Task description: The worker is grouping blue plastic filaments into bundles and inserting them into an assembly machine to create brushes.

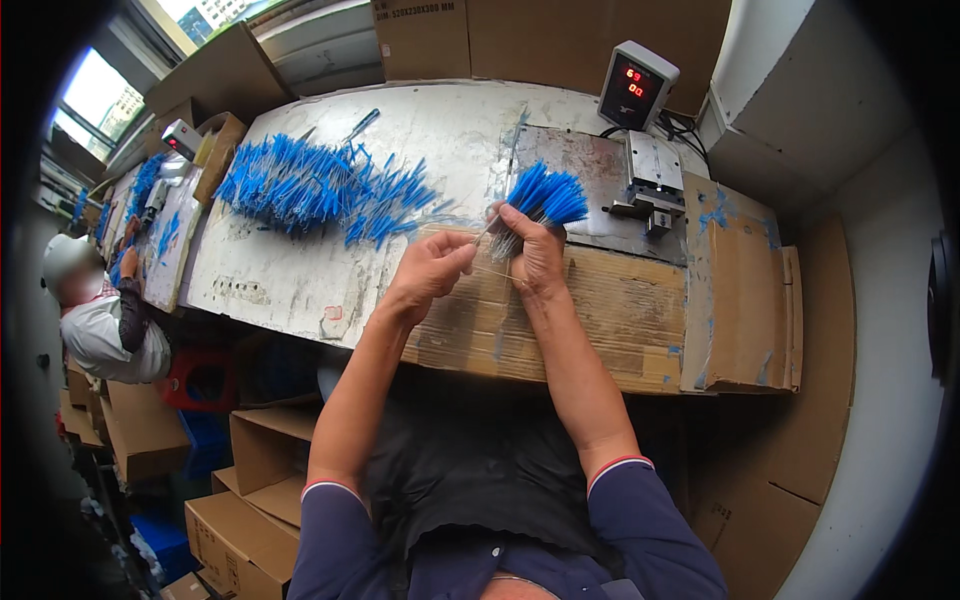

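My right hand [538, 250] is closed around a bundle of thin pale stems with blue tips [548, 193], held upright over the bench. The tips fan out above my fingers. My left hand [437, 268] is just left of it, thumb and fingers pinched together. A thin pale strand [500, 274] runs between my left fingers and the right wrist; whether it is a band or a string, I cannot tell. On the bench to the left lies a large loose heap of similar blue-tipped stems [290, 185], with scattered ones reaching toward my hands.
Cardboard [610, 300] covers the bench front. At right stand a metal fixture [652, 170] on a plate and a box with a red digital display [638, 85]. A blue-handled tool [362, 125] lies behind the heap. A co-worker [110, 310] sits far left; cartons [240, 540] stand below.
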### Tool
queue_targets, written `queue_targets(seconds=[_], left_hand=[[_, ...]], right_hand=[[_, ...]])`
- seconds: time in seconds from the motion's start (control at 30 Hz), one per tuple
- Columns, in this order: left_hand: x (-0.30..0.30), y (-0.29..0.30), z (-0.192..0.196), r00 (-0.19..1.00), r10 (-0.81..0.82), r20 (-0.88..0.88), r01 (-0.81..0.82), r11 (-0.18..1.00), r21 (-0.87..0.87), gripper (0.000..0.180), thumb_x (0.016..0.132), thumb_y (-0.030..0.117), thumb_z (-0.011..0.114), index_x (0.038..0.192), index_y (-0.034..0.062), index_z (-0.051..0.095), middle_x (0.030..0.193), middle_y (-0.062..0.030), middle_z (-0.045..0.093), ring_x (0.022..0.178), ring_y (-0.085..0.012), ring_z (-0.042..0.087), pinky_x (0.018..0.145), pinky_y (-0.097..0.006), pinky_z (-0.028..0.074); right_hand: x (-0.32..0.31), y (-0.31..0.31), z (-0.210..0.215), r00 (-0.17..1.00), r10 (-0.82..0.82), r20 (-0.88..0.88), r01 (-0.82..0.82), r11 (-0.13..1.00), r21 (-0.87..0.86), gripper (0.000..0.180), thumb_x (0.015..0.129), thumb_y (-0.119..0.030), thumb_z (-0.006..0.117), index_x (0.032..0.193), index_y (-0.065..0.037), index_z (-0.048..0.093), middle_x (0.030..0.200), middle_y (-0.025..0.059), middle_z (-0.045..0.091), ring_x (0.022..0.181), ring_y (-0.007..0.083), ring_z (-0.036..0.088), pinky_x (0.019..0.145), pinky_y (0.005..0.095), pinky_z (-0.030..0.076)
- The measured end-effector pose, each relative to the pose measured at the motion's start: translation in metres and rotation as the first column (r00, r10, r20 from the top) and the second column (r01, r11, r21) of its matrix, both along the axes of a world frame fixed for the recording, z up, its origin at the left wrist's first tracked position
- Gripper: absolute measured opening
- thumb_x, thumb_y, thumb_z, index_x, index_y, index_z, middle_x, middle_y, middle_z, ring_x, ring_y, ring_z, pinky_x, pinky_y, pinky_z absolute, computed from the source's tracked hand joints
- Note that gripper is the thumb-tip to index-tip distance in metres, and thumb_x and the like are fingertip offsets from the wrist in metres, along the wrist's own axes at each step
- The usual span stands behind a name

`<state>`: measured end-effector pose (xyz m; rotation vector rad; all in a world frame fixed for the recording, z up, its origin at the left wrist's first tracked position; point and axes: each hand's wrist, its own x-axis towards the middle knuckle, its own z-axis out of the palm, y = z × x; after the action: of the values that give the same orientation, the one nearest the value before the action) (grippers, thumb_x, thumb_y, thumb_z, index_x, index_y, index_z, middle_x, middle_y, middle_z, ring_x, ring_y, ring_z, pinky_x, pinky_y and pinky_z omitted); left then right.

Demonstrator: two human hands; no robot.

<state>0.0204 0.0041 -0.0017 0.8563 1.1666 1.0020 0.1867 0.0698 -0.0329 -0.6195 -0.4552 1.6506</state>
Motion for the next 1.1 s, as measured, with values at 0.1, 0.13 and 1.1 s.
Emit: queue_targets(seconds=[0.1,0.13,1.1], left_hand=[[0.001,0.001,0.018,0.976,-0.018,-0.215,0.026,0.999,0.037,0.030,0.094,0.014,0.076,0.119,0.0008,0.065,0.078,0.0017,0.063,0.055,-0.0003,0.045,0.046,-0.017,0.033],[-0.002,0.001,0.019,0.976,-0.011,-0.217,0.020,0.999,0.038,0.030,0.094,0.014,0.076,0.119,0.0008,0.065,0.078,0.0017,0.063,0.055,-0.0003,0.045,0.046,-0.017,0.033],[0.060,-0.044,-0.016,0.959,0.266,0.094,-0.267,0.964,-0.001,0.022,0.109,0.022,0.051,0.109,0.0029,0.062,0.085,-0.0078,0.073,0.056,-0.0085,0.060,0.049,-0.021,0.046]], right_hand=[[0.001,-0.001,0.000,0.999,0.005,-0.035,-0.005,1.000,0.012,0.018,0.083,0.005,0.076,0.101,0.002,0.071,0.092,0.0121,0.074,0.078,0.0229,0.072,0.072,0.0356,0.059],[-0.001,-0.002,0.002,0.999,0.014,-0.044,-0.014,1.000,0.011,0.018,0.083,0.004,0.076,0.101,0.002,0.071,0.093,0.0121,0.074,0.079,0.0232,0.072,0.073,0.0362,0.059],[0.016,0.016,-0.013,0.921,-0.265,-0.287,0.239,0.963,-0.122,0.020,0.087,0.006,0.072,0.106,0.002,0.068,0.100,0.0132,0.072,0.092,0.0264,0.071,0.088,0.0427,0.061]])
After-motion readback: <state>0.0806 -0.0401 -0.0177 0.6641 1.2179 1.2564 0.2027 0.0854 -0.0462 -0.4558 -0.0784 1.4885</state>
